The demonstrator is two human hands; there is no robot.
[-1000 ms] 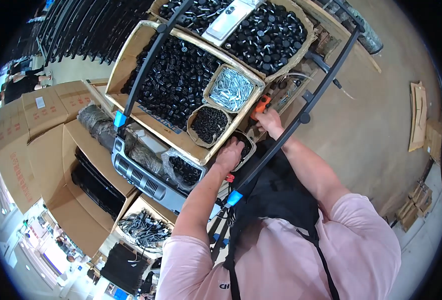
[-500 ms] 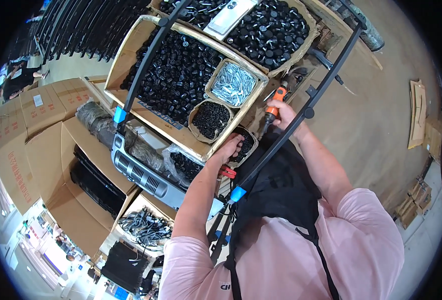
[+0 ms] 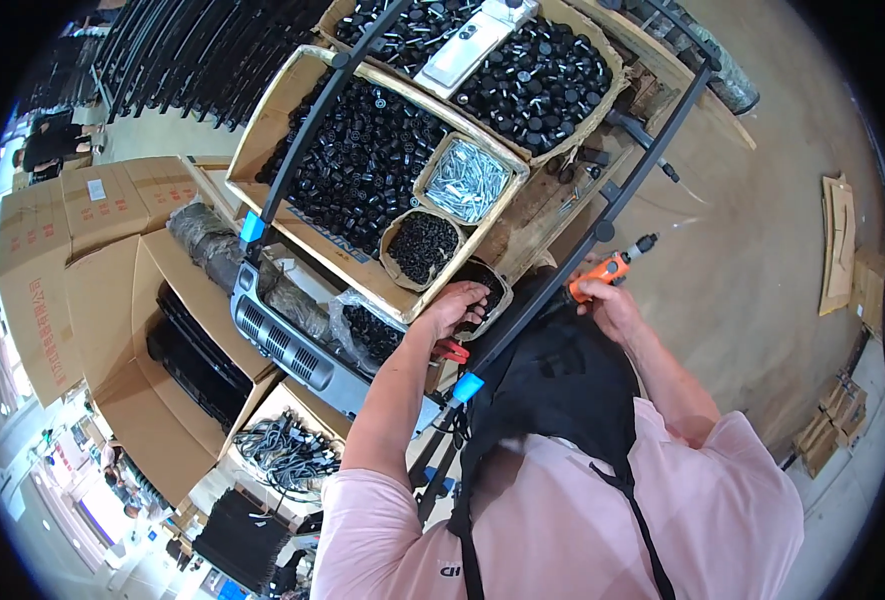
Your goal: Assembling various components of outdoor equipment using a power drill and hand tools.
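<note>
My right hand (image 3: 610,302) grips an orange and black electric screwdriver (image 3: 602,277), whose tip points to the upper right, beyond the black tube frame. At the edge of a small box of black screws (image 3: 494,297), my left hand (image 3: 457,309) has its fingers curled together; what they hold, if anything, is hidden. The black metal tube frame (image 3: 562,272) slants across in front of me, with blue tape (image 3: 467,387) on its tubes. A grey vented panel (image 3: 284,342) joins its lower left part. Just below my left hand is a red clamp-like piece (image 3: 453,351).
A large carton (image 3: 252,140) holds black plastic caps, a box of silver bolts (image 3: 467,180) and a box of small black screws (image 3: 420,248). Behind it, a phone (image 3: 477,45) lies over black knobs (image 3: 534,85). Cables (image 3: 287,450) and cardboard cartons (image 3: 37,270) stand at left.
My right hand has drawn back toward me with the screwdriver, which has swung from pointing up to the upper right. My left hand stays by the screw box.
</note>
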